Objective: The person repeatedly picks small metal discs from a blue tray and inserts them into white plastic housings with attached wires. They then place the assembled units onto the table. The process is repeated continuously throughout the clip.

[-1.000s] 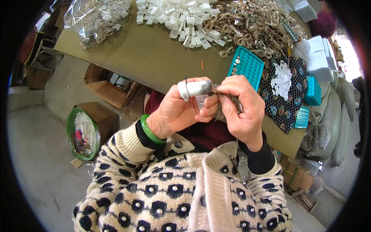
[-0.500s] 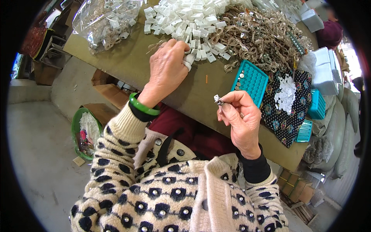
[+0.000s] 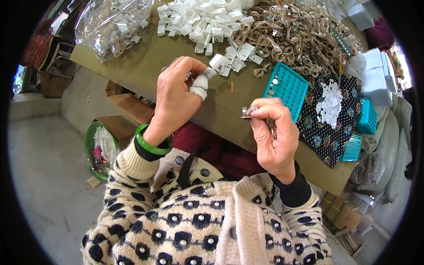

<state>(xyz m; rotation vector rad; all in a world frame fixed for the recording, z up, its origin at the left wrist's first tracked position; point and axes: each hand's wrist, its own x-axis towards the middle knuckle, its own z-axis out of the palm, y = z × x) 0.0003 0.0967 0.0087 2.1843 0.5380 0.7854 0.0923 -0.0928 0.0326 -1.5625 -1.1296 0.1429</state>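
Note:
My left hand, a green bangle on its wrist, is closed above the table. A small white plastic casing sticks out from its fingertips. White wrapping covers one of its fingers. Farther right, my right hand pinches a small metallic part between thumb and forefinger; its exact kind is too small to tell. Past the left hand lies a heap of white plastic casings. Beside that heap spreads a tangle of clear-brown coiled cords. A teal tray with round pockets sits just beyond my right hand.
White flat pieces lie on a dark patterned cloth. A clear bag of cords and casings occupies the table's far left. On the floor stand a green basket and cardboard boxes. Sacks line the right.
My left hand has drawn back from the casing heap, toward me and slightly left, with a white casing in its fingers. My right hand has stayed nearly in place, its small part turned.

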